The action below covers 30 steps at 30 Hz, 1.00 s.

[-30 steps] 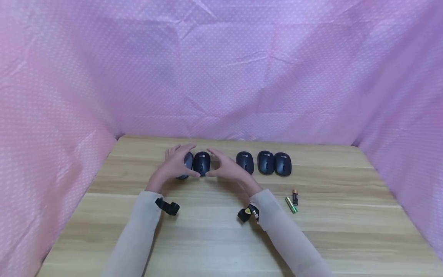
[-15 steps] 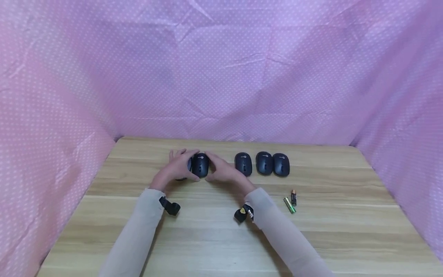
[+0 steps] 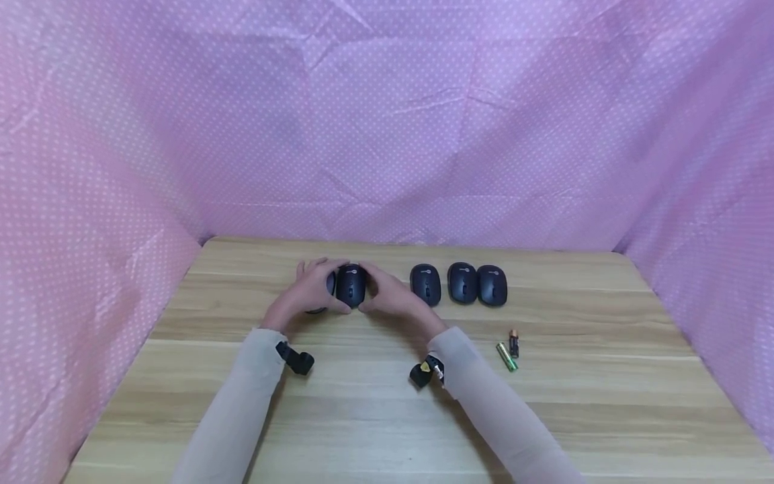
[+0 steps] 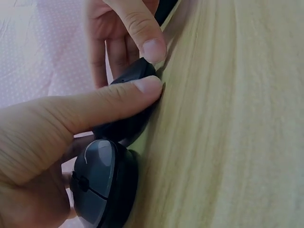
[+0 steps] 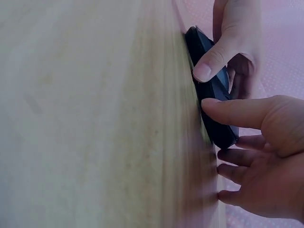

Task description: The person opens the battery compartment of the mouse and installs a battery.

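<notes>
My left hand (image 3: 310,289) and right hand (image 3: 390,294) hold a black computer mouse (image 3: 351,286) from both sides, logo end away from me. Each thumb presses on its near edge, with the fingers reaching round the far end. In the left wrist view the two thumbtips lie close together on this mouse (image 4: 124,130). A second black mouse (image 4: 97,185) with a glossy top sits right beside it, partly covered by my left hand in the head view. The right wrist view shows the right fingertips at the table along the far end of the held mouse (image 5: 219,134).
Right of my hands stands a single black mouse (image 3: 426,285). Farther right, two more mice, one (image 3: 462,283) and another (image 3: 492,286), sit side by side. A green battery (image 3: 506,357) and a black-and-copper battery (image 3: 514,344) lie nearer. Pink dotted cloth (image 3: 399,134) surrounds the wooden table (image 3: 363,417).
The right hand has moved a little left and the left hand a little right, closing in on the mouse between them. Over the last half second they have hardly moved.
</notes>
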Each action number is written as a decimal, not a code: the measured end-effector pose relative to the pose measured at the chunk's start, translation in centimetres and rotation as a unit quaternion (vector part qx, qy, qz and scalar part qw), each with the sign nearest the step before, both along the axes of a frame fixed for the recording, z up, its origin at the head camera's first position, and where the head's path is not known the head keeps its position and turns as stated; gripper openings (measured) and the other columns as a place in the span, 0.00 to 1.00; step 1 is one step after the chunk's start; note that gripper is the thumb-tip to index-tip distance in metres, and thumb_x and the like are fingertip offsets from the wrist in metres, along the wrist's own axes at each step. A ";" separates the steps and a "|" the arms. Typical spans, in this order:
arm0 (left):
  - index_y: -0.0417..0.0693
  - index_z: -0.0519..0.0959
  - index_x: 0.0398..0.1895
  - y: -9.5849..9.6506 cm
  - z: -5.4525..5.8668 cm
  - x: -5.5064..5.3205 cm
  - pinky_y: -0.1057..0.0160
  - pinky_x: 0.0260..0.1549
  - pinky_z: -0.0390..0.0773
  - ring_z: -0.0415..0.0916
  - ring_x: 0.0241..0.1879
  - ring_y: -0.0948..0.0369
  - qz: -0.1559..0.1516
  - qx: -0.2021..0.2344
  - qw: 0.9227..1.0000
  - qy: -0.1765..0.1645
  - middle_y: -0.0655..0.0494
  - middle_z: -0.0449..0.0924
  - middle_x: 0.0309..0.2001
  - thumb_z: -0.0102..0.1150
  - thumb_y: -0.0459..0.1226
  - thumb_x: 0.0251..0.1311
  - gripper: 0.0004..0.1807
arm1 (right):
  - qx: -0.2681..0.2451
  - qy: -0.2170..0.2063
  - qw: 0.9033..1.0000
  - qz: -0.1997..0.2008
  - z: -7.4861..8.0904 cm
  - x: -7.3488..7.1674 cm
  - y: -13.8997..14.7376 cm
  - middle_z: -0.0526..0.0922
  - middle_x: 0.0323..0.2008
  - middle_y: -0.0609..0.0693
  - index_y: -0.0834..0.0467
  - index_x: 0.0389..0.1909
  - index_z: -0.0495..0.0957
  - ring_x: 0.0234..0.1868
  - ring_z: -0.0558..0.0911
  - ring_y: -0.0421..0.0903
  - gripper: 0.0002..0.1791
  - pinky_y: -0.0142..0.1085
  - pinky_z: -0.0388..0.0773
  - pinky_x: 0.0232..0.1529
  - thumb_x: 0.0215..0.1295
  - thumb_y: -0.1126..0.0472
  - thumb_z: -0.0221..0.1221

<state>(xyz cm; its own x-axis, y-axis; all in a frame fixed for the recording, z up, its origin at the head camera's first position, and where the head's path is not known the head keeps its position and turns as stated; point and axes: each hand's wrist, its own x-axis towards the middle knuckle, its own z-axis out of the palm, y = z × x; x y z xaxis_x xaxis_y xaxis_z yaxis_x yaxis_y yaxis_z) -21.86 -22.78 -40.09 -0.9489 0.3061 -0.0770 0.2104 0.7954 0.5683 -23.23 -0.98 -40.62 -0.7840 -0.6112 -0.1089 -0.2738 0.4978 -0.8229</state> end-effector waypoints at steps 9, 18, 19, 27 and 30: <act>0.59 0.66 0.76 0.7 2.6 1.3 0.35 0.73 0.63 0.63 0.75 0.45 -0.017 0.150 0.989 -0.001 0.51 0.68 0.74 0.83 0.46 0.46 0.51 | -0.111 -0.039 0.993 0.002 2.2 0.4 2.8 0.58 0.80 0.54 0.55 0.81 0.52 0.78 0.62 0.57 0.50 0.55 0.60 0.79 0.63 0.66 0.69; 0.50 0.76 0.68 3.4 6.8 3.1 0.55 0.63 0.81 0.80 0.62 0.53 -0.028 0.317 0.948 0.029 0.50 0.80 0.63 0.73 0.41 0.61 0.31 | -0.206 -0.039 0.977 -0.050 6.7 3.0 5.5 0.70 0.73 0.57 0.57 0.77 0.62 0.71 0.74 0.55 0.35 0.47 0.75 0.70 0.73 0.60 0.62; 0.49 0.76 0.67 3.8 7.2 3.3 0.57 0.59 0.83 0.82 0.59 0.53 -0.021 0.320 0.946 0.039 0.49 0.81 0.62 0.71 0.43 0.63 0.30 | -0.206 -0.036 0.976 -0.064 7.2 3.3 5.6 0.72 0.71 0.57 0.56 0.76 0.63 0.69 0.76 0.54 0.33 0.47 0.77 0.69 0.74 0.58 0.60; 0.44 0.85 0.53 7.0 9.6 4.9 0.55 0.50 0.87 0.88 0.43 0.55 0.039 0.302 0.946 0.110 0.47 0.89 0.45 0.49 0.50 0.77 0.23 | -0.241 0.016 0.962 -0.129 9.0 5.0 5.6 0.84 0.50 0.59 0.62 0.60 0.79 0.47 0.84 0.47 0.18 0.36 0.85 0.53 0.77 0.56 0.56; 0.43 0.86 0.51 7.7 10.0 5.1 0.57 0.45 0.89 0.87 0.41 0.57 0.054 0.300 0.945 0.118 0.48 0.89 0.43 0.51 0.47 0.77 0.20 | -0.240 0.026 0.962 -0.128 9.0 5.2 5.6 0.86 0.45 0.58 0.62 0.57 0.81 0.41 0.84 0.42 0.16 0.29 0.84 0.47 0.78 0.57 0.55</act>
<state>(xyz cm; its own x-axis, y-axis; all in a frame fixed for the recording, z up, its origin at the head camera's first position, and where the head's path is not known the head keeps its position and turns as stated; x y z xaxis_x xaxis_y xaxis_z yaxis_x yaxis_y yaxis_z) -16.76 -15.07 -30.08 -0.9465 0.1274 0.2965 0.3228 0.3692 0.8715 -18.02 4.62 -31.57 -0.9119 -0.3683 0.1811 -0.2396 0.1195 -0.9635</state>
